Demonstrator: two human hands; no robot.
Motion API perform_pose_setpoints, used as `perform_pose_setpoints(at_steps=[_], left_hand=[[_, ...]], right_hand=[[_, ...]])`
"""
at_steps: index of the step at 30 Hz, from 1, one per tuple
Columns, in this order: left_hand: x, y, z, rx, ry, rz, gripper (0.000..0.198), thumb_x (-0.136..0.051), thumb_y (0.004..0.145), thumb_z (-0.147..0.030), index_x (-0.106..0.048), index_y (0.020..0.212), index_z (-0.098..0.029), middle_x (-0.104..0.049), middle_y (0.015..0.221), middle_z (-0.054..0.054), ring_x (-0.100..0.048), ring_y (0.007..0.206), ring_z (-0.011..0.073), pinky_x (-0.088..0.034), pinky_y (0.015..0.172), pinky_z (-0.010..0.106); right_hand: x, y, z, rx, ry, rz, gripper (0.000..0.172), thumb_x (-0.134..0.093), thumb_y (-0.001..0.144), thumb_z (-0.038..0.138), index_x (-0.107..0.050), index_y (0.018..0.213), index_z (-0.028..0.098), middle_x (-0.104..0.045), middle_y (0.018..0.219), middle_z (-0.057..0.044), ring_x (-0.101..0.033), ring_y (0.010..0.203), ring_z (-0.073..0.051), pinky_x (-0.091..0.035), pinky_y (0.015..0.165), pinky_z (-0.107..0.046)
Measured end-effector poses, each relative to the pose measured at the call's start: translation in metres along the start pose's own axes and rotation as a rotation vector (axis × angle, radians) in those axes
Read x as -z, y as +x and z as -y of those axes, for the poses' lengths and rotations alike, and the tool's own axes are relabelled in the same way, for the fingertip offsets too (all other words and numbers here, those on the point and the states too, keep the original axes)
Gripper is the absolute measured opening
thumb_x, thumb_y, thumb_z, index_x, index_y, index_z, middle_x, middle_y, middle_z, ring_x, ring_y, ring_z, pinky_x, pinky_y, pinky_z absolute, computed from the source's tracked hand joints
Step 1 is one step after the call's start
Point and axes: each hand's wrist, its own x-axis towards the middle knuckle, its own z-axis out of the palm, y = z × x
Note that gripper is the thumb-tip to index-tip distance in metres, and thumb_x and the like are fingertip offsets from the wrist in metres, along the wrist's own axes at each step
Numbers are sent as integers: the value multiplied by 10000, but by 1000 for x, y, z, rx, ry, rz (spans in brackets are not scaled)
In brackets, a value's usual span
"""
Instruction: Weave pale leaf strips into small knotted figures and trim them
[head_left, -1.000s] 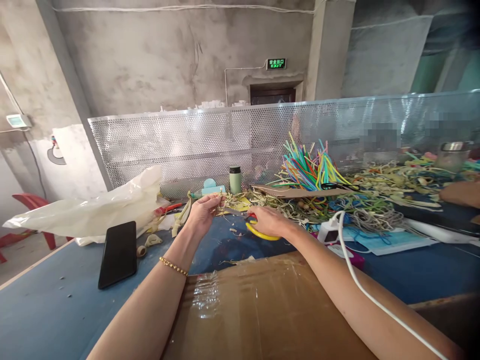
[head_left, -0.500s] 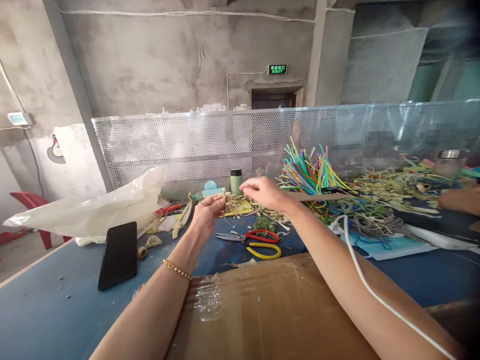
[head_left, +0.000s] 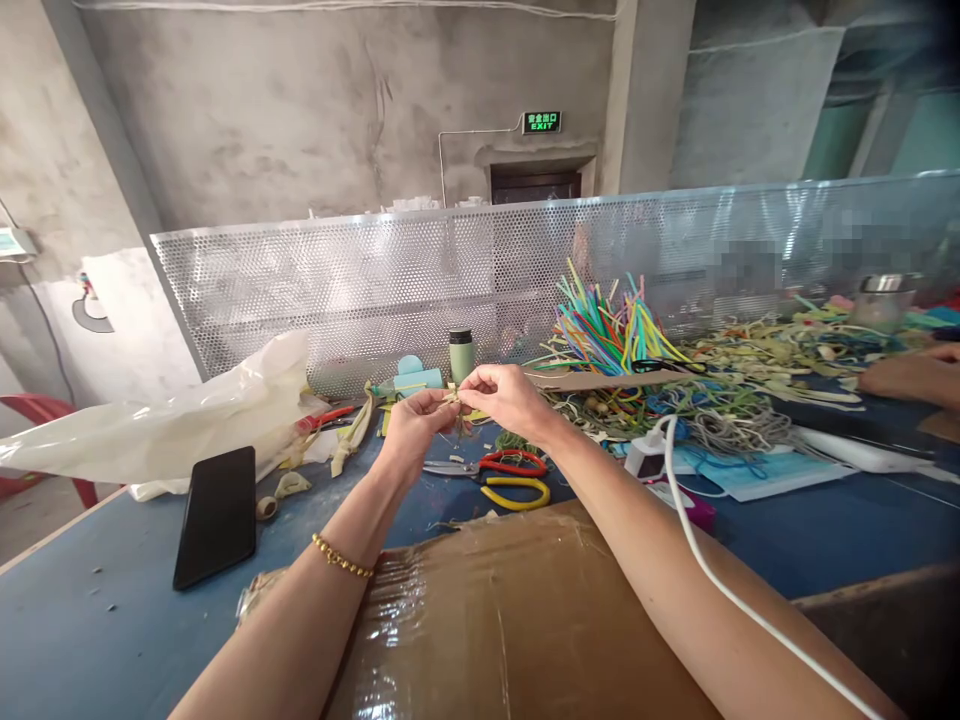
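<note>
Over the blue table (head_left: pixel 82 610), my two hands meet in front of me. A small bundle of pale, thin strips (head_left: pixel 453 394) is pinched by my left hand (head_left: pixel 416 430), between thumb and fingers. My right hand (head_left: pixel 506 402) closes its thumb and forefinger on the same bundle from the right side. Its exact kind is too small to make out. Just below my hands lie scissors (head_left: pixel 527 461) with one red and one yellow handle, blades to the left. Under my forearms is a brown taped cardboard box (head_left: pixel 517 610).
A black phone (head_left: pixel 216 517) and a plastic bag (head_left: pixel 202 425) lie left. A green bottle (head_left: pixel 462 358) stands behind my hands. Coloured strips (head_left: pixel 604 325), a blue mask (head_left: pixel 780 475) and a white cable (head_left: pixel 694 545) are right. Another person's hand (head_left: pixel 911 378) is far right.
My right hand, earlier raised apart on the right, has come left and down to the strips in my left hand. The view has shifted slightly, so a white charger now shows.
</note>
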Motion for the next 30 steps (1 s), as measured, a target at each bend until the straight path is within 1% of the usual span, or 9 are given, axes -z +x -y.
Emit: perform_pose_setpoints(at_steps=[3,6,9,14,17,21,24,27,30], left_hand=[[-2,-3,-8,40,-7,51,303,-816,647,-331,-713,808,-97,-720,715,55,-642,582,124,-482,615,256],[-2,-4,-14,80,13,63,283,-803,649,-308,-679,788,-95,-711,693,61,-656,555,147,-525,607,286],[0,-4,-16,94,70,71,215,-771,661,-251,-636,744,-105,-692,650,52,-659,540,157,-545,588,296],[5,-4,-19,148,163,155,99,-688,694,-175,-611,713,-114,-695,634,57,-667,536,162,-568,597,308],[6,-3,-19,134,219,168,62,-655,727,-156,-610,719,-115,-700,625,67,-680,552,167,-567,597,297],[3,-3,-16,124,218,117,68,-646,752,-146,-584,730,-133,-682,573,48,-671,516,167,-557,561,288],[3,-1,-15,142,165,51,78,-656,758,-152,-581,741,-136,-685,584,41,-660,498,157,-563,567,298],[6,2,-14,146,108,-19,100,-684,739,-173,-595,740,-128,-690,612,45,-664,515,157,-565,587,302],[11,5,-14,122,75,-81,116,-711,708,-181,-618,733,-117,-681,628,43,-660,534,154,-542,565,278]], right_hand=[[-1,-1,1,2,-20,-4,70,-636,749,179,-672,731,122,-671,656,-39,-581,596,-124,-450,566,-247],[-3,-2,0,10,-31,13,69,-632,753,166,-680,745,118,-669,666,-40,-578,607,-126,-451,572,-249],[-5,-3,-2,-19,-15,41,62,-642,747,163,-681,742,116,-671,672,-46,-588,613,-135,-458,570,-254],[-5,-4,-4,-85,-5,116,60,-635,751,151,-677,722,118,-670,658,-48,-596,605,-142,-452,562,-258],[-8,-5,-5,-113,-24,112,56,-636,746,138,-674,708,122,-663,640,-40,-578,591,-135,-434,552,-252],[-14,-5,-5,-128,-9,74,51,-636,746,126,-660,702,128,-657,642,-30,-570,590,-128,-429,559,-247],[-14,-6,-4,-160,84,59,55,-631,793,177,-657,770,134,-659,677,-25,-587,614,-129,-444,567,-242],[-11,-7,-3,-210,90,36,202,-591,868,290,-646,748,137,-659,684,-42,-585,602,-133,-429,542,-247],[-11,-8,-3,-196,23,105,334,-599,871,381,-627,635,147,-631,614,-40,-556,558,-132,-403,532,-260]])
